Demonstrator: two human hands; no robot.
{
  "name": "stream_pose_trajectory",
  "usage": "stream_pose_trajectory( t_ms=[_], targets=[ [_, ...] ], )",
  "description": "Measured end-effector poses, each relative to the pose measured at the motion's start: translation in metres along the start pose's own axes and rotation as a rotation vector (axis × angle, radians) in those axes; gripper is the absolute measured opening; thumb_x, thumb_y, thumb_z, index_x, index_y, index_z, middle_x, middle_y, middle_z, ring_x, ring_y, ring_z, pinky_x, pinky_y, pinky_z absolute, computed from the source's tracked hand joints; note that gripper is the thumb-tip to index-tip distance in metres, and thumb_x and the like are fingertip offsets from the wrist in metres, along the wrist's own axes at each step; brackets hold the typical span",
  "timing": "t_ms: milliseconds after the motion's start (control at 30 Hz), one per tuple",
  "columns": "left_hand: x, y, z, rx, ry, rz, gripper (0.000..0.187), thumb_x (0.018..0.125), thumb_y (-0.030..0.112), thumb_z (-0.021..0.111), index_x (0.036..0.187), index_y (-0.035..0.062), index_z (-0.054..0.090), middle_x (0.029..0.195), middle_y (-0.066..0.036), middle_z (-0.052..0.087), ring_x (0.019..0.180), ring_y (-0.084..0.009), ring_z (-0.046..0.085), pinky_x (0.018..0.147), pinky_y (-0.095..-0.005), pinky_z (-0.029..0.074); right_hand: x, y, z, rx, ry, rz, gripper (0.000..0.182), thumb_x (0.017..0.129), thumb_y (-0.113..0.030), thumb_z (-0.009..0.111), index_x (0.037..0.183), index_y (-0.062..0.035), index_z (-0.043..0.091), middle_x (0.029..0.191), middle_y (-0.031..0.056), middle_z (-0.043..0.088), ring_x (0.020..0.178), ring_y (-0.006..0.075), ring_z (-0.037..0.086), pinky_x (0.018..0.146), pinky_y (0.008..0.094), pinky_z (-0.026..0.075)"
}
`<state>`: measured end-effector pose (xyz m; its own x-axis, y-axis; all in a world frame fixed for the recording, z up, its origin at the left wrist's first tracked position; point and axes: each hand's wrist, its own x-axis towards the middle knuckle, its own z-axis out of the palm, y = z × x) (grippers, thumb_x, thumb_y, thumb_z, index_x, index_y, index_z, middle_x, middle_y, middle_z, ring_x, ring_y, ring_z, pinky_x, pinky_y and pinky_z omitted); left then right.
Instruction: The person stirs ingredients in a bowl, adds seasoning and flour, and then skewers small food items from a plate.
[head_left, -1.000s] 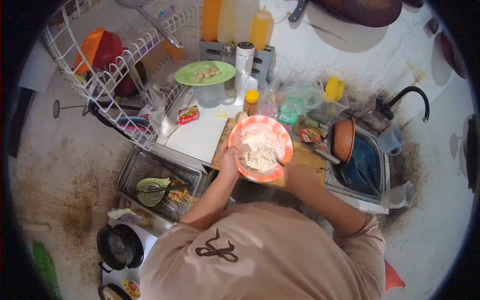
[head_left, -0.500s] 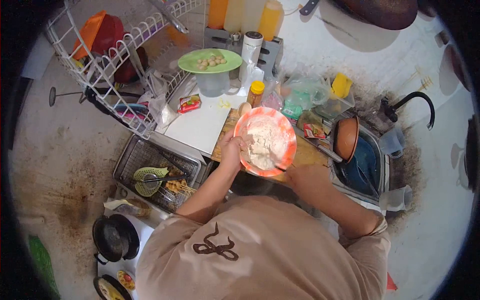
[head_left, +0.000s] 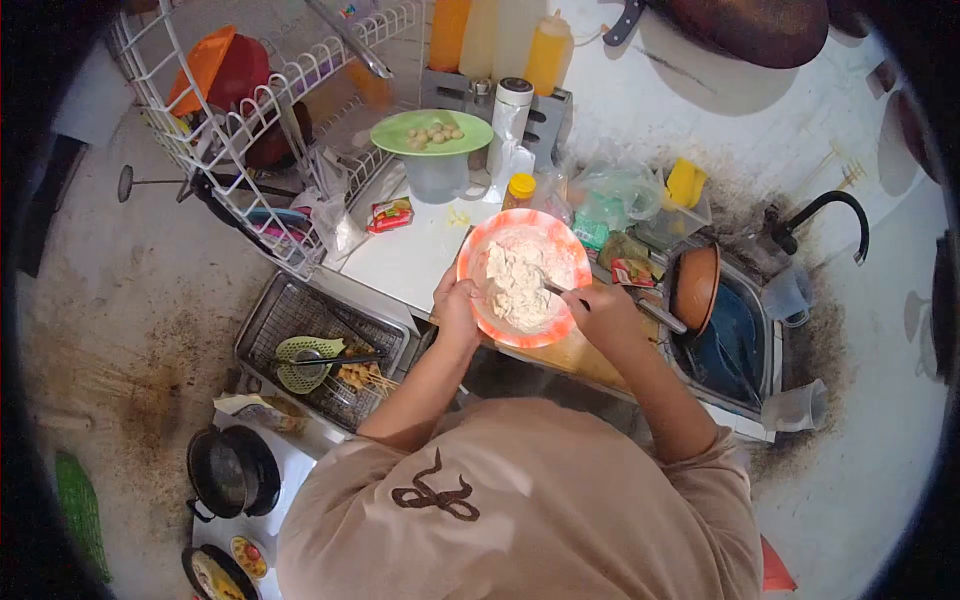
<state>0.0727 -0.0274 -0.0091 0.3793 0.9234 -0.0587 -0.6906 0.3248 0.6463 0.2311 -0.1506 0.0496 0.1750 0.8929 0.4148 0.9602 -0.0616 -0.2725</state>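
An orange-and-white bowl (head_left: 478, 243) is held in front of me over a wooden board (head_left: 575, 352). In it lies a lumpy, pale, wet flour mixture (head_left: 513, 280). My left hand (head_left: 459, 308) is closed on the bowl's left side, fingers at the rim. Closed around the handle of a spoon (head_left: 550, 286), my right hand (head_left: 603, 312) is over the right rim. The spoon's far end is sunk in the mixture and hidden.
Behind the bowl stands a yellow-capped jar (head_left: 519, 190). A green plate of small balls (head_left: 400, 135) rests on a container. To the right are a brown pan (head_left: 694, 285) and a sink (head_left: 770, 335); on the left, a frying tray (head_left: 262, 330) holds a strainer and skewers.
My right hand has moved up and a little right, with the spoon now reaching toward the middle of the bowl. The mixture has been shifted, and the bowl sits slightly further left.
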Motion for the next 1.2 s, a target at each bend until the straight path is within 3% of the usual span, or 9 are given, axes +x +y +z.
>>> stream_pose_trajectory(
  t_ms=[100, 167, 267, 533, 733, 833, 867, 1000, 1200],
  targets=[
    [-0.001, 0.004, -0.005, 0.063, -0.015, 0.089, 0.055, 0.058, -0.005, 0.037, 0.113, -0.0074, 0.043, 0.109, -0.015, 0.05, 0.1, -0.0224, 0.05, 0.085, -0.0278, 0.041, 0.002, -0.026, -0.045, -0.182, 0.008, 0.005, 0.01, 0.074, -0.015, 0.056, 0.071, -0.0052, 0.059, 0.062, 0.0136, 0.057, 0.052, 0.029, 0.055, 0.045, 0.0371, 0.043],
    [-0.004, 0.009, -0.005, 0.081, 0.016, 0.101, 0.055, 0.059, -0.005, 0.037, 0.113, -0.0073, 0.043, 0.109, -0.015, 0.05, 0.1, -0.0229, 0.05, 0.085, -0.0285, 0.041, 0.006, -0.043, -0.062, -0.331, 0.013, -0.024, 0.009, 0.074, -0.013, 0.054, 0.072, -0.0047, 0.058, 0.06, 0.0137, 0.057, 0.051, 0.0281, 0.056, 0.044, 0.0361, 0.043],
    [-0.014, 0.018, 0.006, 0.044, 0.012, 0.099, 0.059, 0.056, -0.002, 0.035, 0.114, -0.0074, 0.041, 0.112, -0.018, 0.048, 0.103, -0.0276, 0.048, 0.087, -0.0348, 0.041, 0.011, -0.036, -0.025, -0.466, -0.205, 0.018, 0.007, 0.073, -0.008, 0.05, 0.072, -0.0038, 0.056, 0.058, 0.0125, 0.056, 0.05, 0.0273, 0.056, 0.043, 0.036, 0.044],
    [-0.019, 0.035, -0.008, 0.04, 0.025, 0.123, 0.064, 0.056, 0.003, 0.034, 0.119, -0.0068, 0.034, 0.117, -0.021, 0.043, 0.109, -0.0335, 0.043, 0.091, -0.0422, 0.039, -0.016, -0.078, 0.003, -0.091, -0.3, -0.271, 0.013, 0.071, -0.007, 0.046, 0.074, 0.0006, 0.056, 0.062, 0.0153, 0.059, 0.056, 0.0273, 0.06, 0.048, 0.0377, 0.047],
    [-0.033, 0.046, -0.016, 0.007, 0.007, 0.126, 0.063, 0.055, 0.0, 0.035, 0.117, -0.0094, 0.036, 0.115, -0.022, 0.044, 0.104, -0.0325, 0.047, 0.087, -0.0392, 0.042, -0.016, -0.057, -0.03, -0.115, -0.422, -0.428, 0.012, 0.065, -0.01, 0.051, 0.062, -0.0023, 0.06, 0.061, 0.0147, 0.058, 0.057, 0.0293, 0.059, 0.047, 0.0385, 0.047],
    [-0.037, 0.039, -0.02, 0.046, 0.007, 0.089, 0.062, 0.054, -0.002, 0.036, 0.116, -0.0092, 0.039, 0.114, -0.02, 0.047, 0.102, -0.0302, 0.05, 0.086, -0.0365, 0.043, -0.007, -0.063, -0.025, -0.108, -0.457, -0.442, 0.012, 0.068, -0.01, 0.05, 0.07, -0.0035, 0.06, 0.064, 0.014, 0.059, 0.06, 0.0275, 0.06, 0.052, 0.0392, 0.047],
    [-0.039, 0.038, -0.019, 0.088, 0.024, 0.087, 0.062, 0.054, -0.002, 0.037, 0.116, -0.0091, 0.039, 0.114, -0.02, 0.047, 0.102, -0.0298, 0.049, 0.087, -0.0365, 0.043, -0.001, -0.069, -0.024, -0.216, -0.529, -0.433, 0.013, 0.07, -0.012, 0.05, 0.073, -0.0053, 0.061, 0.064, 0.013, 0.059, 0.06, 0.0266, 0.06, 0.05, 0.0384, 0.047],
    [-0.045, 0.055, -0.011, 0.18, 0.078, 0.143, 0.062, 0.055, 0.0, 0.037, 0.117, -0.0082, 0.038, 0.114, -0.018, 0.046, 0.104, -0.0292, 0.048, 0.089, -0.0373, 0.04, 0.01, -0.069, 0.02, -0.159, -0.379, -0.289, 0.014, 0.071, -0.014, 0.05, 0.073, -0.0067, 0.062, 0.065, 0.0123, 0.06, 0.061, 0.0266, 0.06, 0.05, 0.0378, 0.047],
    [-0.037, 0.07, -0.015, -0.009, -0.033, 0.228, 0.066, 0.056, 0.005, 0.036, 0.12, -0.0046, 0.034, 0.12, -0.018, 0.042, 0.111, -0.031, 0.042, 0.093, -0.0402, 0.037, 0.032, -0.072, 0.006, -0.094, -0.337, -0.074, 0.02, 0.078, -0.02, 0.049, 0.076, -0.0073, 0.064, 0.07, 0.0142, 0.06, 0.066, 0.0282, 0.061, 0.056, 0.0412, 0.047]
  ],
)
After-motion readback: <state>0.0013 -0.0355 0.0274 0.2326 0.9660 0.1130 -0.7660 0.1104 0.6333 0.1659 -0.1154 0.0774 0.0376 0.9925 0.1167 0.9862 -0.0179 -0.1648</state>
